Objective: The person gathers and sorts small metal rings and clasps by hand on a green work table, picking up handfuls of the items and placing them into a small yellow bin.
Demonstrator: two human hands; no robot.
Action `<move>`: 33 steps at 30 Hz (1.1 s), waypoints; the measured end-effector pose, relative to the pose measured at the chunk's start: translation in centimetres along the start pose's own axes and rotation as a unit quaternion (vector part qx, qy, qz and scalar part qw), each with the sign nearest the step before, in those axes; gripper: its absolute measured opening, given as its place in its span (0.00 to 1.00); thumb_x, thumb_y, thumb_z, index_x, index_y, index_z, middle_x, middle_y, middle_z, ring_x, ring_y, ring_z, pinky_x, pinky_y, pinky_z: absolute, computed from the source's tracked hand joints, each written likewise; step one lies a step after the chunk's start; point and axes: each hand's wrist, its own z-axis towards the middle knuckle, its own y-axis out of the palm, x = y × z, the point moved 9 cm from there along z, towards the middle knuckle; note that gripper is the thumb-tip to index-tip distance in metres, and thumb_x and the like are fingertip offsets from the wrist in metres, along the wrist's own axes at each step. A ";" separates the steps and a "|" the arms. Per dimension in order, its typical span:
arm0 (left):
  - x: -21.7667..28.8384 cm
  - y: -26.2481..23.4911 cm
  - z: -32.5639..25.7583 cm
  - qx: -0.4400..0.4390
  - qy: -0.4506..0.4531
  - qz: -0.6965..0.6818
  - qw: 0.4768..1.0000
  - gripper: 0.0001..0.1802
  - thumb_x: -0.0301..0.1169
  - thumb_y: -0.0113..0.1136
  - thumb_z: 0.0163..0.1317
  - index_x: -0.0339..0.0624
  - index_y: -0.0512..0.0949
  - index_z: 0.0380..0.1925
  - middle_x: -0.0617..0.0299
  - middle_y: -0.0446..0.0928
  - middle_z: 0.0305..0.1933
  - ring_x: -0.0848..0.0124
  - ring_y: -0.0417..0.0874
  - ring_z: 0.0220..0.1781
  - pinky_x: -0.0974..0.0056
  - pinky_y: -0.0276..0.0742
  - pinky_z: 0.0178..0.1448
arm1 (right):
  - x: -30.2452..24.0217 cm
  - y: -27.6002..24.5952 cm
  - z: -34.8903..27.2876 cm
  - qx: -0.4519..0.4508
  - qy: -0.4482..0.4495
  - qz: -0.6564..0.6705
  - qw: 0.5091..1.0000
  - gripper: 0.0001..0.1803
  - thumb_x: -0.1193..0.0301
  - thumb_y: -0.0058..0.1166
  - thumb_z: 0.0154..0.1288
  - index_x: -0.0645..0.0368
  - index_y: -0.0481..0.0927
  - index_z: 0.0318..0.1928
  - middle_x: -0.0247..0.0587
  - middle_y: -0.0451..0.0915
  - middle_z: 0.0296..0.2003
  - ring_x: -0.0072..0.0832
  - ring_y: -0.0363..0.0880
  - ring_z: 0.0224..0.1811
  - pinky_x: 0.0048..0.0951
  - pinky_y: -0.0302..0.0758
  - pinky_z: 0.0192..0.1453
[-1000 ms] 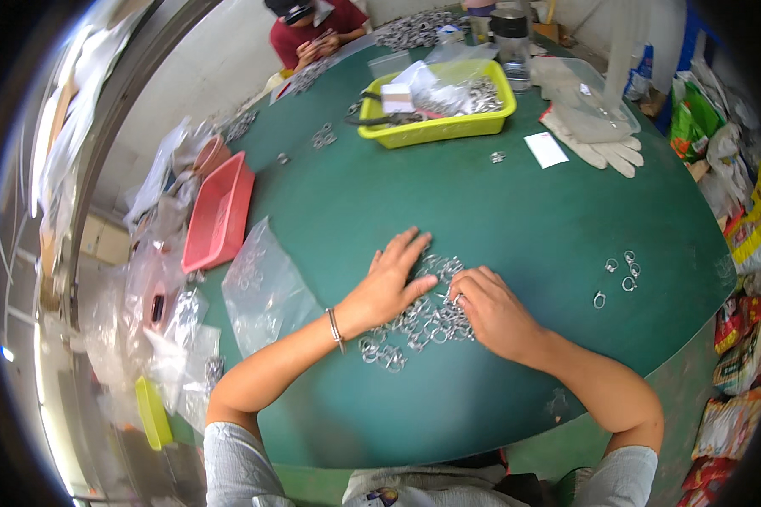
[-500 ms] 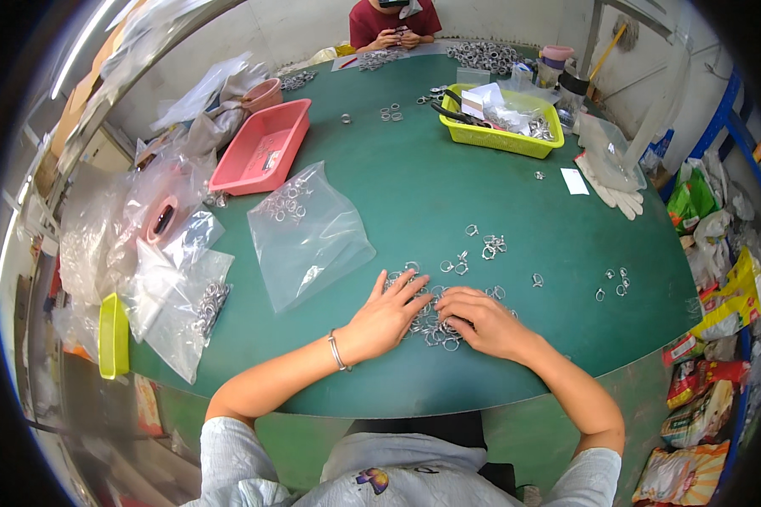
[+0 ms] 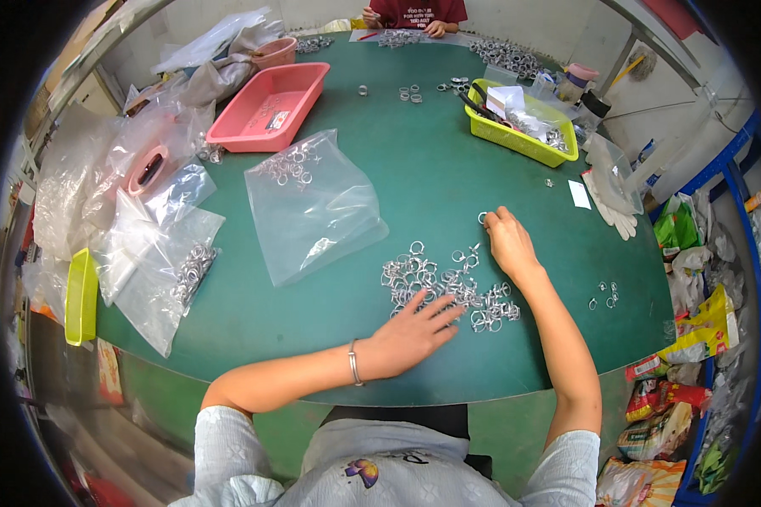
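Near the front of the green table [image 3: 296,338] lies a loose pile of small silvery metal rings [image 3: 410,275]. My left hand [image 3: 408,340], with a bangle on its wrist, is low over the pile's near edge, fingers spread and apparently holding nothing. Beyond the pile, my right hand [image 3: 509,241] has its fingertips closed on a single ring [image 3: 483,218] at the tabletop. A flat clear plastic bag [image 3: 313,224] with several rings at its far end lies left of the pile. A few loose rings [image 3: 610,301] sit apart at the right.
A pink tray [image 3: 258,127] and a yellow-green basket [image 3: 524,139] stand farther back. Plastic bags [image 3: 156,279], one holding rings, cover the left side. White gloves [image 3: 613,203] and a white card [image 3: 579,194] lie at the right. Across the table sits a person [image 3: 418,13] in dark red.
My right hand has moved away from me, off the pile, to a ring beyond it. My left hand has drawn nearer to me with fingers spread, uncovering more of the pile.
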 end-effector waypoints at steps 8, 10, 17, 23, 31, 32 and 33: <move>-2.2 -2.2 -2.1 0.041 -0.055 -0.020 0.997 0.20 0.23 0.52 0.51 0.40 0.72 0.48 0.55 0.65 0.60 0.58 0.62 0.64 0.48 0.52 0.68 | 1.3 -1.3 -1.4 -0.096 0.158 0.461 0.868 0.09 0.79 0.53 0.55 0.63 0.77 0.39 0.44 0.72 0.26 0.33 0.71 0.26 0.29 0.70 0.34; -3.4 -3.0 -1.9 0.103 -0.068 -0.103 0.987 0.18 0.23 0.53 0.52 0.40 0.73 0.46 0.55 0.69 0.55 0.58 0.68 0.58 0.51 0.58 0.65 | -1.2 -2.9 -1.4 -0.100 0.061 0.321 0.940 0.09 0.79 0.54 0.55 0.62 0.78 0.38 0.44 0.73 0.26 0.35 0.72 0.27 0.31 0.71 0.35; -11.2 -4.0 0.5 0.206 -0.216 -0.093 0.950 0.12 0.23 0.53 0.56 0.37 0.74 0.42 0.56 0.73 0.43 0.59 0.72 0.47 0.57 0.67 0.50 | -1.8 -2.1 -1.5 -0.089 0.028 0.281 0.955 0.05 0.77 0.52 0.58 0.63 0.78 0.36 0.40 0.73 0.26 0.32 0.73 0.27 0.29 0.71 0.34; -11.4 -2.2 5.0 0.153 -0.151 -0.127 0.968 0.11 0.25 0.55 0.55 0.39 0.75 0.40 0.56 0.72 0.41 0.60 0.72 0.45 0.58 0.67 0.50 | 1.1 0.3 -2.3 -0.087 0.196 0.775 0.595 0.06 0.76 0.43 0.65 0.66 0.72 0.38 0.39 0.73 0.31 0.26 0.71 0.28 0.22 0.71 0.31; -11.5 -1.2 8.4 0.083 -0.116 -0.117 0.983 0.08 0.24 0.58 0.51 0.37 0.77 0.34 0.55 0.73 0.35 0.60 0.75 0.38 0.58 0.71 0.43 | 6.7 -0.1 -3.2 0.024 0.243 0.821 0.516 0.07 0.78 0.45 0.58 0.63 0.73 0.37 0.41 0.73 0.35 0.26 0.70 0.32 0.24 0.69 0.31; -11.9 -1.2 8.3 0.102 -0.113 -0.145 0.978 0.07 0.24 0.58 0.51 0.37 0.77 0.32 0.55 0.74 0.32 0.59 0.76 0.36 0.59 0.72 0.40 | 7.8 0.1 -3.4 0.010 0.243 0.779 0.579 0.07 0.77 0.47 0.57 0.63 0.74 0.37 0.40 0.73 0.33 0.25 0.69 0.30 0.23 0.68 0.30; -12.3 -1.4 8.5 0.120 -0.109 -0.171 0.972 0.06 0.23 0.58 0.51 0.36 0.77 0.31 0.55 0.74 0.30 0.59 0.77 0.33 0.59 0.73 0.38 | 8.5 0.2 -3.6 -0.004 0.242 0.732 0.637 0.07 0.76 0.49 0.57 0.63 0.75 0.37 0.38 0.74 0.31 0.24 0.69 0.28 0.22 0.67 0.30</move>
